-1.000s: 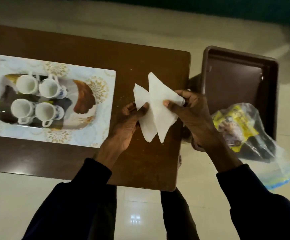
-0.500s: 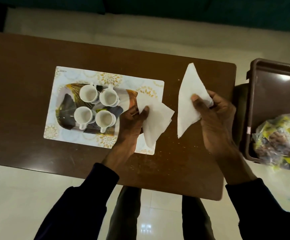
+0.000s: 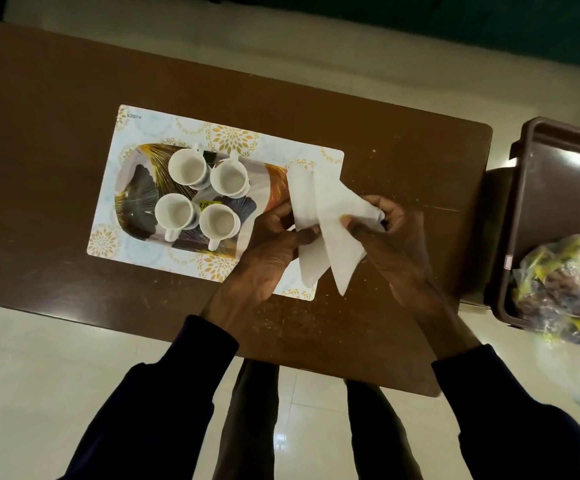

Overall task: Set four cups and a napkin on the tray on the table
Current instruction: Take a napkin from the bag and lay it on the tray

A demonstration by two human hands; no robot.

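Paper napkins pinched over the tray's right end, four cups already aboard.

Left hand (image 3: 268, 247) pinching one white napkin (image 3: 304, 202), right hand (image 3: 390, 233) pinching another (image 3: 342, 244), both held above the right end of the patterned tray (image 3: 271, 188) on its placemat (image 3: 136, 133). Likely feather-light, limp, easily creased; best gripped by a folded corner. Four white cups (image 3: 186, 168) clustered at the left end, clear of the landing spot. Brown bin (image 3: 558, 174) with plastic bag (image 3: 565, 282) beyond the tabletop's right edge.

Matt wooden table (image 3: 56, 140); glossy cups (image 3: 188, 168); soft paper napkin (image 3: 330, 216).
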